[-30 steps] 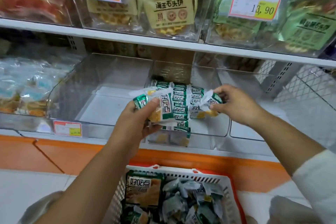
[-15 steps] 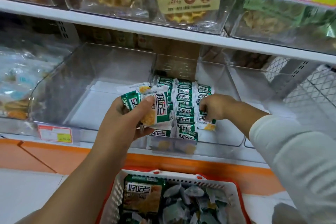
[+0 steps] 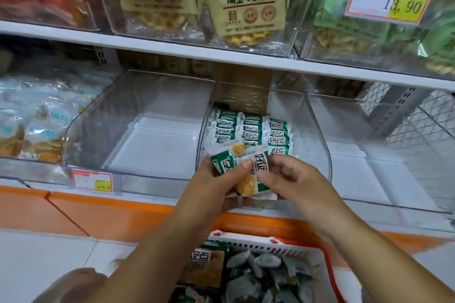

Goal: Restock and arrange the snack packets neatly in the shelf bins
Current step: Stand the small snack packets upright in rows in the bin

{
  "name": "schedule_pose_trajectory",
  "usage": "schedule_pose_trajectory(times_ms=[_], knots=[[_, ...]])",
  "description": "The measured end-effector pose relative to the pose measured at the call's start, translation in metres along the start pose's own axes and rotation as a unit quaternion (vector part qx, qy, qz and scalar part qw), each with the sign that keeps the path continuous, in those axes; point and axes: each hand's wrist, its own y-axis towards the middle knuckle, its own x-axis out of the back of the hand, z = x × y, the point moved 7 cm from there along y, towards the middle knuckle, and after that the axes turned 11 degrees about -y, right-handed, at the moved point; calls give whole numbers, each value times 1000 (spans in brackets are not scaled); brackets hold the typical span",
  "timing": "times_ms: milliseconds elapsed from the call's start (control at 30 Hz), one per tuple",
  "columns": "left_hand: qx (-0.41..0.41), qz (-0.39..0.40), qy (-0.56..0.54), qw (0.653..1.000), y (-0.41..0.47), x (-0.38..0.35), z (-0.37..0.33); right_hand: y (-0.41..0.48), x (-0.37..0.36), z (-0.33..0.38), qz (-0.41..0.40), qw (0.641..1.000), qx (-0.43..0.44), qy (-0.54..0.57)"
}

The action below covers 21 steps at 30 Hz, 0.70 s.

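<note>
Far left, a bin of pale-wrapped biscuits [image 3: 37,130], then a wide clear bin [image 3: 81,135] with its price tag [image 3: 92,180] on the front lip. Now the action. The left hand [image 3: 211,187] is curled round a small fan of green-and-white snack packets [image 3: 248,174], thumb pressed on top, right at the front edge of the narrow bin [image 3: 320,145]. Behind the bundle, three neat rows [image 3: 251,128] of the same packets run toward the back wall, labels up.

The right hand [image 3: 295,184] sits on the other side, thumb and fingertips pinching the top packet's right edge. It looks like one is being peeled off the bundle for placing. Below, the orange-and-white basket [image 3: 330,268] holds plenty more, so I'd call the restock early to midway. Further right is another clear bin [image 3: 369,167].

The next move is to lift that single packet clear and turn it to match the rows. Then lay it at the front of a row without nudging the line.
</note>
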Motion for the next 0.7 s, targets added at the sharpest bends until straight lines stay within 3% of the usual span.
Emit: schedule_pose_trajectory(times_ms=[167,333,400,467,533,600,700], knots=[[5,-25,-24,999,-2,-1,5,9,26,-12,-44,999,-32,3],[-46,-74,87,992,2,17,-11,65,93,-4,-73,977,10,-201],[-62,-77,116,988,3,22,-17,90,91,-7,-40,922,22,-385],[-72,-75,127,986,4,26,-23,106,73,-17,30,819,34,-572],[-77,-72,135,985,4,30,-26,114,56,-32,92,740,24,-666],[-78,-69,138,985,4,33,-28,121,48,-45,122,716,-6,-687],[-76,-67,140,985,6,37,-27,127,36,-58,162,718,-18,-676]])
